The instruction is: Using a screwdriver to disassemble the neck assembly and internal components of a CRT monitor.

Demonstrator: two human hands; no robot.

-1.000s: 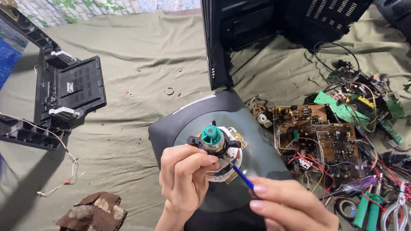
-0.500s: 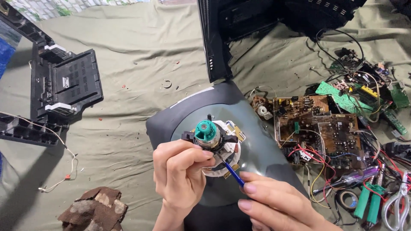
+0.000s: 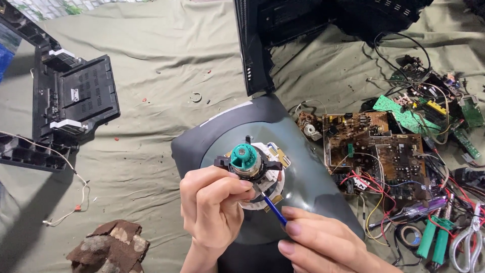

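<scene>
Green-capped tube neck assy, w/ black clamp arms and white yoke ring, stands upright at the back of a dark CRT picture tube that lies face down on the cloth. Left hand is clenched round the assy from the near-left side, fingers curled on its lower part, thumb side touching the black clamp. Right hand sits just right of and below that grip, pinching a blue-handled screwdriver; its tip runs up-left into the base of the assy, right beside the left fingertips. Beyond the grip, further from the person: black TV housing standing on edge. Right of the grip: brown circuit board w/ red and yellow wires, then green boards, a purple tester pen, green-handled pliers. Well left of the grip: black plastic back cover, a loose white wire. Near-left, beside the left wrist: brownish rag. All on an olive cloth.
</scene>
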